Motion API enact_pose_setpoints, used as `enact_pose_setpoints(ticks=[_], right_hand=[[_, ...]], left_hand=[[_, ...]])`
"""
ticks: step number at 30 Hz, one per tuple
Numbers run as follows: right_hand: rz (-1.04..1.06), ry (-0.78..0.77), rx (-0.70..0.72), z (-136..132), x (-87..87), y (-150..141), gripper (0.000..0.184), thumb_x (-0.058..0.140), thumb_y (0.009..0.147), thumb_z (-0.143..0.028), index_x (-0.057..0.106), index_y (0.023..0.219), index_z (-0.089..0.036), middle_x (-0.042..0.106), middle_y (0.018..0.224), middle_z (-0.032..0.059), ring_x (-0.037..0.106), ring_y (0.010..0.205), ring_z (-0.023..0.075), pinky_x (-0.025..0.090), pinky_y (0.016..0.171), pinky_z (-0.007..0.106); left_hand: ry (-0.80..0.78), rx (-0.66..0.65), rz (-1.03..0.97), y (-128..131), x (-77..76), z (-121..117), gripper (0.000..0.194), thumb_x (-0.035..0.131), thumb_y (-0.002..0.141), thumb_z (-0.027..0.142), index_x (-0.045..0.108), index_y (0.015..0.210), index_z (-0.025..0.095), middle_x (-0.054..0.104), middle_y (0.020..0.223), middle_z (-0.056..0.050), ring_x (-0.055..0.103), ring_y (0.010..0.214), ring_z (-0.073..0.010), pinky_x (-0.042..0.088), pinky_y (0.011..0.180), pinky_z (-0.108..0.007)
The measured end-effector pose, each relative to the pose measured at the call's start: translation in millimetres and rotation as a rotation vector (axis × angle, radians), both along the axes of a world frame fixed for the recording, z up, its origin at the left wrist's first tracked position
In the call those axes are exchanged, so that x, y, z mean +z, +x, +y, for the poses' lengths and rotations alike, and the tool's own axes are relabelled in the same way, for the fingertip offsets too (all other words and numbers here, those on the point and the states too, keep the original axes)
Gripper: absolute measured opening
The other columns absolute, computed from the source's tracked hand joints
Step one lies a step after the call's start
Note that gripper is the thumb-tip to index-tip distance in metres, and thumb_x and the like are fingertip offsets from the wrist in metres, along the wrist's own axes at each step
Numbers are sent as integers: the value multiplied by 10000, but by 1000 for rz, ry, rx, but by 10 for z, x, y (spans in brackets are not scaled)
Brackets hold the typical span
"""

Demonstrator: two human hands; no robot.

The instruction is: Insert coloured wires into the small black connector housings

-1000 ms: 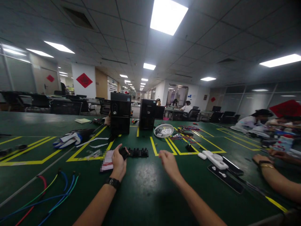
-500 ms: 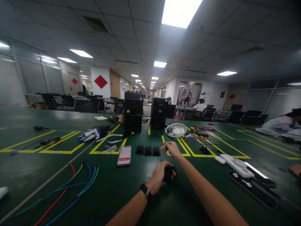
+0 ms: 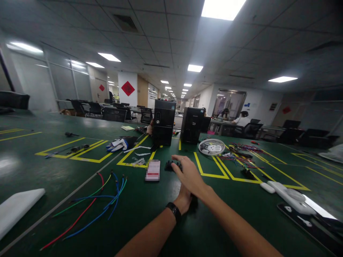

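On the green table, my left hand (image 3: 184,200), with a black wristband, is closed around a small black part (image 3: 194,204). Only a dark bit of that part shows, and its kind is unclear. My right hand (image 3: 190,176) passes over my left, fingers stretched out flat toward the left and thumb apart. Nothing shows in its grasp. Under and beside its fingertips lies a row of black plastic pieces (image 3: 168,165), partly covered; I cannot tell whether the fingers touch it. A phone-sized card or device with a blurred face (image 3: 153,170) lies left of the row.
Coloured wires (image 3: 103,203) lie at the left, near a white slab (image 3: 21,207). Two black computer towers (image 3: 163,123) stand ahead. A white basket (image 3: 211,147), more wires (image 3: 248,153) and a white device (image 3: 291,196) lie to the right. Gloves (image 3: 122,144) lie back left.
My right hand has moved left and now reaches across my left hand, covering much of the black row. The head view has turned left. My left hand stays around the black part.
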State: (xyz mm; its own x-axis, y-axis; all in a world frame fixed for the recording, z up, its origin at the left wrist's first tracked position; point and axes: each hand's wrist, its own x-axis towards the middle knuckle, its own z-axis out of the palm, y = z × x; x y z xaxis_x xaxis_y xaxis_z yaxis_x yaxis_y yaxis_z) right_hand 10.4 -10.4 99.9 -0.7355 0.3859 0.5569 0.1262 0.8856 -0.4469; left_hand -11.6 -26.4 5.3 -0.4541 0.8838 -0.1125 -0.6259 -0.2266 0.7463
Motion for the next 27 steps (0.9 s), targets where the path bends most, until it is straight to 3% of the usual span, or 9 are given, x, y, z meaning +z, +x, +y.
enact_pose_setpoints(ticks=[5, 8, 11, 14, 17, 19, 22, 24, 27], right_hand=[[-180, -34, 107, 313, -378, 892, 561, 641, 792, -280, 458, 1317, -212, 459, 1350, 102, 409, 1258, 226, 313, 1070, 404], [-180, -53, 123, 384, -525, 1064, 503, 625, 781, -194, 494, 1266, -216, 487, 1303, 95, 447, 1216, 214, 332, 1051, 396], [-130, -68, 108, 466, -551, 1073, 438, 623, 731, -137, 541, 1157, -201, 569, 1145, 76, 523, 1087, 202, 396, 973, 362], [-135, -92, 95, 640, -572, 1117, 515, 618, 676, -119, 521, 1177, -189, 582, 1106, 78, 544, 1041, 209, 411, 941, 352], [-174, -106, 6, 950, -674, 1220, 560, 597, 671, -142, 510, 1223, -176, 590, 1094, 93, 551, 1038, 225, 405, 945, 365], [-198, -111, -75, 1209, -761, 1267, 538, 580, 676, -158, 532, 1212, -164, 605, 1060, 97, 566, 1009, 230, 418, 927, 368], [-205, -96, -162, 1563, -858, 1231, 447, 554, 698, -165, 589, 1144, -160, 617, 1046, 113, 577, 981, 239, 436, 903, 370], [-203, -66, -164, 1721, -885, 1123, 401, 538, 715, -157, 612, 1109, -164, 615, 1066, 125, 573, 992, 244, 430, 917, 375], [-210, -5, -97, 1834, -895, 888, 380, 497, 732, -125, 619, 1091, -148, 607, 1079, 134, 560, 1025, 238, 404, 962, 370]], left_hand=[[-129, 73, -49, -146, -1, 108, 530, 373, 870, 580, 538, 1144, 157, 645, 895, -80, 621, 794, -186, 479, 693, -287], [-176, 29, -23, -124, 5, 78, 556, 358, 874, 588, 480, 1221, 171, 634, 982, -97, 624, 847, -191, 482, 714, -289], [-157, -53, 47, -47, -12, 59, 577, 359, 879, 579, 441, 1256, 150, 604, 1106, -124, 600, 964, -203, 470, 800, -298], [-137, -86, 281, 24, -2, 69, 564, 366, 891, 543, 432, 1274, 133, 565, 1189, -132, 546, 1072, -214, 423, 906, -319], [-210, -81, 679, 32, 147, -40, 538, 463, 876, 407, 401, 1324, 114, 530, 1229, -157, 507, 1111, -236, 368, 975, -364], [-151, -32, 1046, -13, 334, -268, 486, 493, 859, 313, 451, 1305, 125, 502, 1258, -162, 474, 1142, -242, 331, 1014, -370], [48, -34, 1564, -197, 621, -827, 384, 435, 886, 266, 524, 1258, 237, 530, 1237, -92, 451, 1162, -220, 318, 1037, -363], [-35, 8, 1785, -445, 733, -1253, 397, 448, 874, 260, 514, 1266, 259, 539, 1226, -78, 462, 1139, -227, 339, 1022, -390], [-386, 146, 1954, -1033, 729, -1846, 468, 500, 847, 360, 486, 1305, 265, 506, 1275, -93, 451, 1168, -263, 344, 1016, -434]])
